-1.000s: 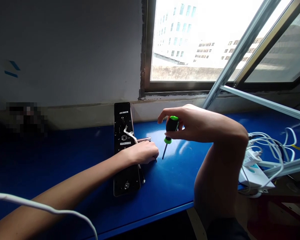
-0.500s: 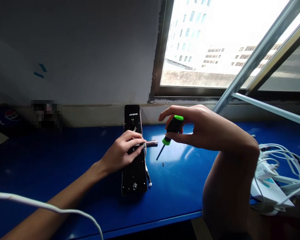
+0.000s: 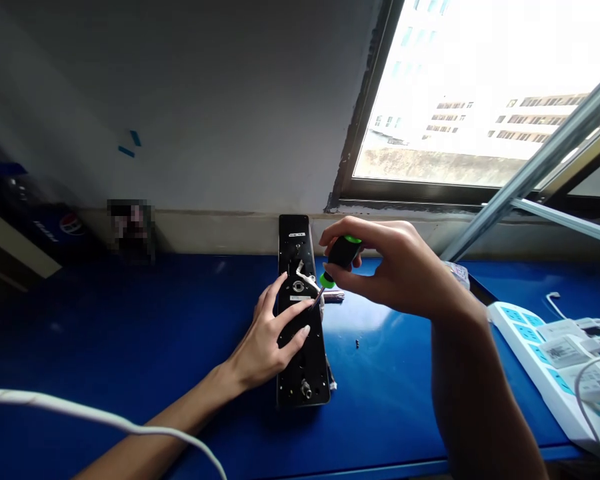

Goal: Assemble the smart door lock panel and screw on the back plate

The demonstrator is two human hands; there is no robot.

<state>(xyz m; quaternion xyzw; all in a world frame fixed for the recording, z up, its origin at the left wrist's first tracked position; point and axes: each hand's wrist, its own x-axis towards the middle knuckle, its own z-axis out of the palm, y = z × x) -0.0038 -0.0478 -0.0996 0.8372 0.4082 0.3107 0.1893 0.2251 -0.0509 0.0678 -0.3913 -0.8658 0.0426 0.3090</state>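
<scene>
A long black panel point(image 3: 311, 368), like one half of a door lock, lies lengthwise on the blue table point(image 3: 380, 413). My left hand point(image 3: 270, 341) rests on it with fingers apart, index fingertip close to the screwdriver's tip. In my right hand point(image 3: 397, 270) is a black and green screwdriver point(image 3: 343, 253), slanting down with its tip at the panel's right half. A white-wrapped cable point(image 3: 306, 277) crosses the panel near a round metal fitting point(image 3: 299, 287). Beyond the right edge, a bundle of thin wires point(image 3: 335, 297) sticks out. Tiny dark screws point(image 3: 357, 344) sit on the table to the right.
A white power strip point(image 3: 530, 360) with plugged-in chargers stands at the right. Metal bars point(image 3: 545, 160) slant before the window. To the left are a dark Pepsi bottle point(image 3: 55, 223) and a blurred-out object point(image 3: 131, 227). A white cable point(image 3: 105, 419) crosses the lower left foreground.
The screwdriver's tip has gone from above the table onto the panel. My left hand has shifted down the panel and spread its fingers, away from the wire bundle. The view has turned.
</scene>
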